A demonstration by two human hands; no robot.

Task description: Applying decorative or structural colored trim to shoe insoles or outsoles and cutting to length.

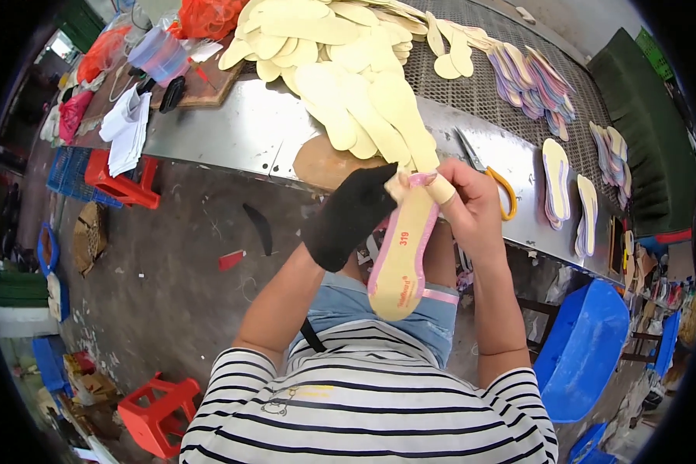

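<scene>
Her black-gloved left hand [348,216] and bare right hand [472,205] pinch the pale yellow, pink-edged foam insole [400,259] over her lap, before the steel counter [232,127]; a loosened grip could drop it floorward.

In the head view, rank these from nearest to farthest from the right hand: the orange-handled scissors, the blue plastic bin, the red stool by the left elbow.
From the right hand:
1. Orange-handled scissors, on the metal table right beside the hand.
2. Blue plastic bin, on the floor, lower right of the hand.
3. Red stool, on the floor far across to the lower left.
</scene>
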